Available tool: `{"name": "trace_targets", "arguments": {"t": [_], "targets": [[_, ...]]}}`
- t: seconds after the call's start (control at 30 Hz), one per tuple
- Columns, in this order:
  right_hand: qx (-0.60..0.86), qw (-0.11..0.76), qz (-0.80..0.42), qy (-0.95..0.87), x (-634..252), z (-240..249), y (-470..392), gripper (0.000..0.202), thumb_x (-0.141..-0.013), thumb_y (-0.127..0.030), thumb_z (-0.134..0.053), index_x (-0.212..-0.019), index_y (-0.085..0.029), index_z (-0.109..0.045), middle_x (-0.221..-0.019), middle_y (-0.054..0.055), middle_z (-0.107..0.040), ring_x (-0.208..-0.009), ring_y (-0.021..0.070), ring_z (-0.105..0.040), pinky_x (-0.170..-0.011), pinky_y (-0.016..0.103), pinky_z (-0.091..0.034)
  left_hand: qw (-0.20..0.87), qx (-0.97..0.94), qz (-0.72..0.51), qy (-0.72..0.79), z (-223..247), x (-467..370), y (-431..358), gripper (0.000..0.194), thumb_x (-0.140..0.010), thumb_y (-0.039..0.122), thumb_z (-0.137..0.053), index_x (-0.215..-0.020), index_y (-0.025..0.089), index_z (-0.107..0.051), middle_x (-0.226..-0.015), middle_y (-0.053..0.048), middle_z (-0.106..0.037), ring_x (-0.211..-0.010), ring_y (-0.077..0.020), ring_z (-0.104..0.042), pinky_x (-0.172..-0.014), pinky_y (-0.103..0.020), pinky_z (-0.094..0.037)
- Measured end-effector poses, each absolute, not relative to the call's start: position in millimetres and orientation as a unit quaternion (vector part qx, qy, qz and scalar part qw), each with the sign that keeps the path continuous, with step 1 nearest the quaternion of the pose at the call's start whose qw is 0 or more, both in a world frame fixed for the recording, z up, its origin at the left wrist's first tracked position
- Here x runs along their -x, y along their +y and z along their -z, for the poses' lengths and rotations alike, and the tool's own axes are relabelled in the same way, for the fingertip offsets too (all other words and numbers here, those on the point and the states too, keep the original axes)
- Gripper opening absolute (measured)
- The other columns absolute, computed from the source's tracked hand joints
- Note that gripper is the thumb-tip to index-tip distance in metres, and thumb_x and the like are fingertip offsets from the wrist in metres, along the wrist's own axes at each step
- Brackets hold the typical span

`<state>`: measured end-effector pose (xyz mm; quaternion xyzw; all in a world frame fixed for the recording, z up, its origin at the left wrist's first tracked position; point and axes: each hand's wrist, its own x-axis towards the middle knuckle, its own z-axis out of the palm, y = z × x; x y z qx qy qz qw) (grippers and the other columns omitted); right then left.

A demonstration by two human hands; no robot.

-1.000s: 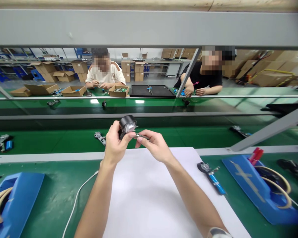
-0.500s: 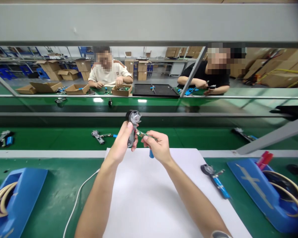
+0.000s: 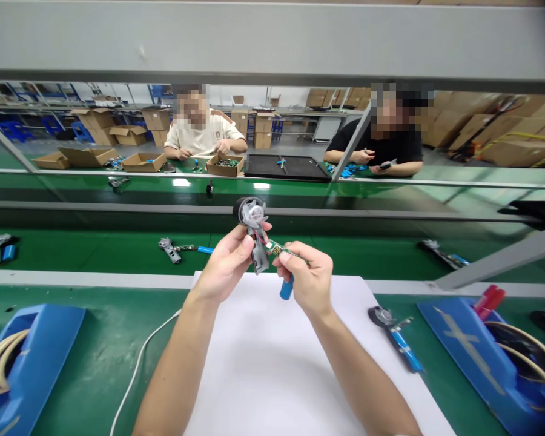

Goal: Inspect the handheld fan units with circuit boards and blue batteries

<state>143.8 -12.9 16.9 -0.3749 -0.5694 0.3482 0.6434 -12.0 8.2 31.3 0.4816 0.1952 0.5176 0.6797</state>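
Note:
My left hand is closed around a grey handheld fan housing, with the round motor end pointing up and its inside facing me. My right hand pinches a small green circuit board beside the housing. Thin red wires run from the board to the housing. Below my right fingers hangs a blue battery cell; its join to the board is hidden by the hand. Both hands are above the far edge of a white sheet.
Another opened fan with a blue cell lies at the sheet's right. Blue holders flank the sheet; a white cable runs on the left. More fan parts lie on the green belt. Two co-workers sit opposite, behind a metal frame.
Both hands have shifted slightly right, with the housing and board. The housing has turned so that more of its inside faces me, and more of the blue cell shows.

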Motion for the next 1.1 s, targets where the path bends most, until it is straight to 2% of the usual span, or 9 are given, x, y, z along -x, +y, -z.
{"name": "trace_targets", "arguments": {"t": [0.33, 0.8, 1.1], "targets": [[0.382, 0.654, -0.336, -0.56, -144.6, -17.8, -13.4, 0.023, -0.079, -0.023, -0.059, -0.058, -0.019, -0.064, -0.05, -0.002, -0.053, -0.045, 0.0113, -0.044, -0.043, 0.026, -0.033, 0.68, -0.48, -0.525, 0.178, -30.8, 8.7, 8.2, 0.034, -0.087, 0.041, -0.071, -0.114, 0.022, -0.071, -0.097, -0.004, -0.06, -0.081, -0.0138, -0.057, -0.072, -0.025, -0.047], [0.373, 0.64, -0.355, -0.57, -143.2, -16.7, -13.4, 0.02, -0.082, -0.024, -0.059, -0.063, -0.018, -0.067, -0.054, -0.001, -0.057, -0.046, 0.0106, -0.044, -0.043, 0.025, -0.032, 0.661, -0.489, -0.535, 0.195, -31.6, 8.1, 7.5, 0.038, -0.085, 0.044, -0.073, -0.115, 0.02, -0.069, -0.095, -0.005, -0.061, -0.08, -0.0161, -0.059, -0.075, -0.029, -0.048], [0.372, 0.644, -0.375, -0.553, -142.5, -16.8, -10.8, 0.02, -0.081, -0.022, -0.059, -0.062, -0.018, -0.065, -0.051, -0.002, -0.056, -0.045, 0.0104, -0.045, -0.043, 0.024, -0.034, 0.642, -0.493, -0.554, 0.193, -28.0, 6.0, 9.7, 0.035, -0.085, 0.039, -0.074, -0.114, 0.021, -0.071, -0.095, -0.004, -0.063, -0.082, -0.0147, -0.058, -0.077, -0.028, -0.048]]}}
